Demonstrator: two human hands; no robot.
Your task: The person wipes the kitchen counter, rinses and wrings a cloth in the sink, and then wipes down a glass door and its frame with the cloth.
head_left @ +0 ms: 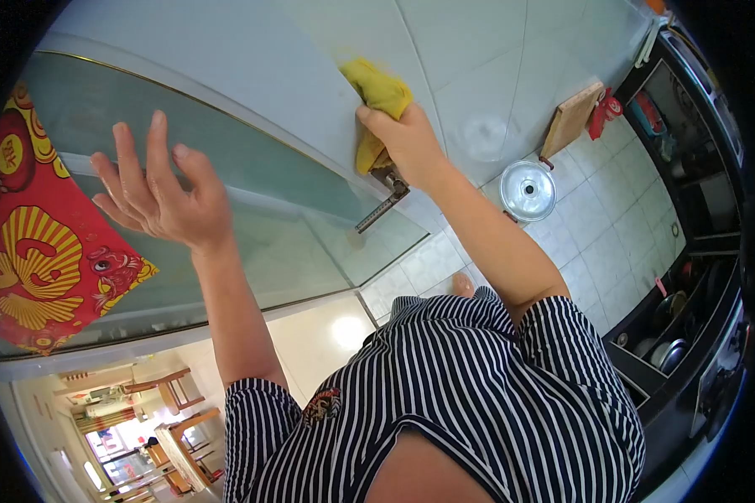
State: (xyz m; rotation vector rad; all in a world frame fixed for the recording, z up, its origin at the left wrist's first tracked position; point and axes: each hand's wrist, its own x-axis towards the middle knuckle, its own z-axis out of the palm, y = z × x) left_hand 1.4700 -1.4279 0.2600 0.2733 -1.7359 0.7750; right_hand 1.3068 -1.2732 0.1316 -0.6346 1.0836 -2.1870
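My right hand (404, 144) grips a bunched yellow cloth (379, 90) against the white edge of the door frame. Part of the cloth hangs below my fingers, just above the metal door handle (383, 207). In front of the frosted glass door (285, 184), my left hand (168, 189) is raised with its fingers spread and nothing in it. A red and yellow festive paper decoration (46, 243) is on the glass to the left of that hand.
A lidded silver pot (528, 191) stands on the tiled floor (612, 210), near a wooden board (572, 121) leaning on the wall. Dark cabinets (688, 243) with pans line the right side. Wooden furniture (180, 444) shows in the room at lower left.
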